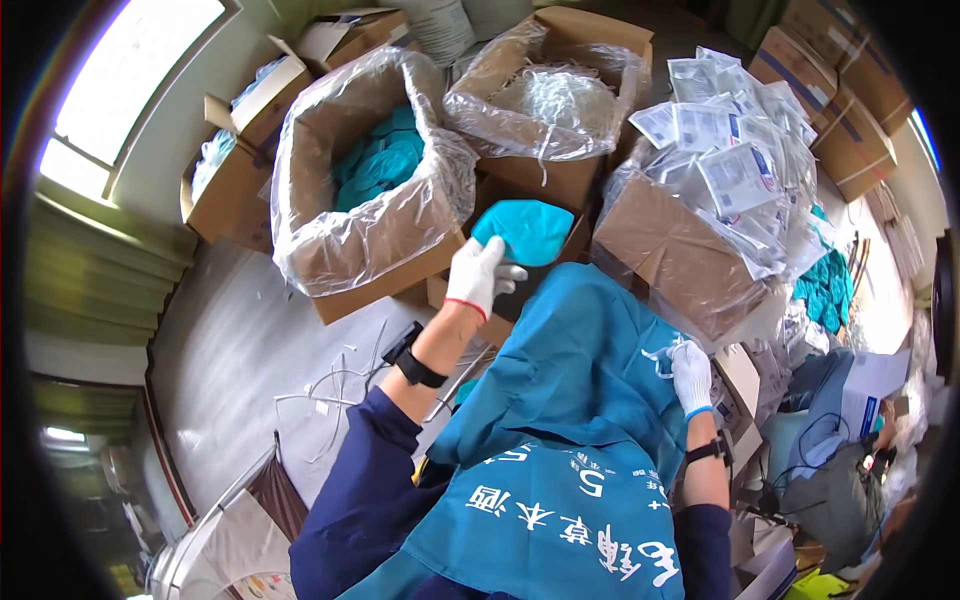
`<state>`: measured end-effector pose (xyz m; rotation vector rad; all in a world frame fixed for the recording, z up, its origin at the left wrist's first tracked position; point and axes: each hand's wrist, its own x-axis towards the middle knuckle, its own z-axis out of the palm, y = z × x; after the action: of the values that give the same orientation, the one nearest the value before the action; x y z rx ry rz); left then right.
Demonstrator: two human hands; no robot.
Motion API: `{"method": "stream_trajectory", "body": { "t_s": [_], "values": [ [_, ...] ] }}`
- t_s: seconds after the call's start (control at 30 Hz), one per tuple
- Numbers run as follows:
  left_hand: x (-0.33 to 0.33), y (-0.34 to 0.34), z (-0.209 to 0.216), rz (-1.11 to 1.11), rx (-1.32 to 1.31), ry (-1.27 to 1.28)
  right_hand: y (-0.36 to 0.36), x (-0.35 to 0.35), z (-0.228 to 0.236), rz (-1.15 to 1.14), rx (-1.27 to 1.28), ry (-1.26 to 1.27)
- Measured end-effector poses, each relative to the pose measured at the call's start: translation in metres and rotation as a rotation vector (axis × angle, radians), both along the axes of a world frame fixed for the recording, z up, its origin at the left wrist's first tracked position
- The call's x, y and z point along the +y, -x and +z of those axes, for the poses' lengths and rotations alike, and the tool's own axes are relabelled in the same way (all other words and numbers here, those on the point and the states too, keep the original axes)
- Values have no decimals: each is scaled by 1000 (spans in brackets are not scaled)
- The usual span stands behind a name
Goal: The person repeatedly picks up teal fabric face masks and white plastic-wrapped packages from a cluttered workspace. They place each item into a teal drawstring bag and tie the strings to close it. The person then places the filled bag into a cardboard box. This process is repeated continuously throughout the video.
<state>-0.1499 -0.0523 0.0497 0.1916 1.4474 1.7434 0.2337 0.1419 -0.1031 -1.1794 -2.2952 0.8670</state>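
Note:
My left hand, in a white glove with a red cuff, grips a teal face mask by its lower left edge. The mask is held up in front of the boxes, above my lap. My right hand, gloved in white with a blue cuff, is closed on thin white elastic straps beside my right knee. A blue apron with white print covers my lap. Ahead to the left, a plastic-lined carton holds more teal masks.
A second lined carton holds a heap of white elastic straps. At the right, a carton is piled with clear flat packets. White cords lie on the grey floor, and clutter fills the right side.

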Motion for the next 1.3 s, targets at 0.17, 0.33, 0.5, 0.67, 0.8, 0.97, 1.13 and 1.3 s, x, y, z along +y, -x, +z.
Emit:
{"method": "stream_trajectory", "body": {
  "t_s": [0.17,0.33,0.5,0.67,0.8,0.97,1.13,1.3],
  "values": [
    [-6,74,-4,270,133,-79,27,-17,56,-142,146,738],
    [2,143,-8,504,81,-240,14,-12,44,-274,288,835],
    [16,226,-6,587,-231,-363,16,-24,70,-363,385,898],
    [36,191,-67,118,-114,-115,30,-19,108,-215,757,1106],
    [69,3,-17,-585,459,-24,43,-17,141,-222,836,1105],
    [93,-107,-31,-1040,741,-321,50,-22,164,-185,882,1107],
    [92,-141,-40,-1318,334,-315,53,-27,172,-188,936,1125],
    [92,-138,-52,-1245,281,-179,51,-27,167,-184,967,1154]
  ]
}}
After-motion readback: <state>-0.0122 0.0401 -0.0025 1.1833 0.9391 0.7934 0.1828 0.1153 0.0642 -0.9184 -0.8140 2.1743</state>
